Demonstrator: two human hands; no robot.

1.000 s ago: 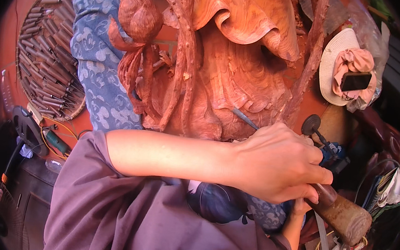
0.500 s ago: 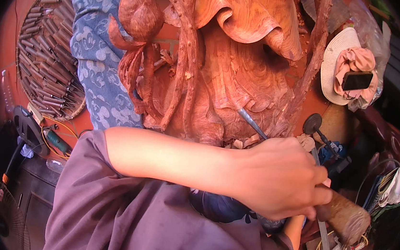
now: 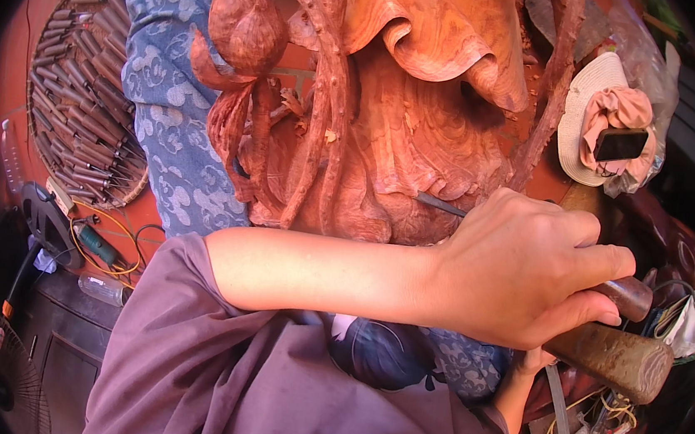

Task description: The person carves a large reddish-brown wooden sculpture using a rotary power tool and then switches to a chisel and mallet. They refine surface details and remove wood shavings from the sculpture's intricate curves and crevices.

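Note:
My left hand (image 3: 527, 268) reaches across from the left, its fingers closed round a carving chisel. The chisel's blade (image 3: 442, 204) points left, its tip at the lower folds of a reddish wood carving (image 3: 430, 141); its handle end (image 3: 631, 298) sticks out past my thumb. Just below, a wooden mallet (image 3: 614, 358) lies close to the chisel handle. My right hand (image 3: 530, 362), mostly hidden behind my left hand and the mallet, appears closed on the mallet. The carving has a lotus bud (image 3: 247, 27), knobbly stems and a wide curled leaf (image 3: 433, 24).
A round basket (image 3: 140, 184) full of wooden-handled chisels stands at the left. Below it are a green power tool (image 3: 98, 245) with a yellow cord and a fan (image 3: 6, 377). At the right lie a sun hat (image 3: 579, 114) and a phone (image 3: 620, 145). Patterned blue cloth (image 3: 159, 90) borders the carving.
My left hand has turned and moved up and right, so the chisel's blade lies flatter and its handle end now shows. The mallet has shifted slightly up and right.

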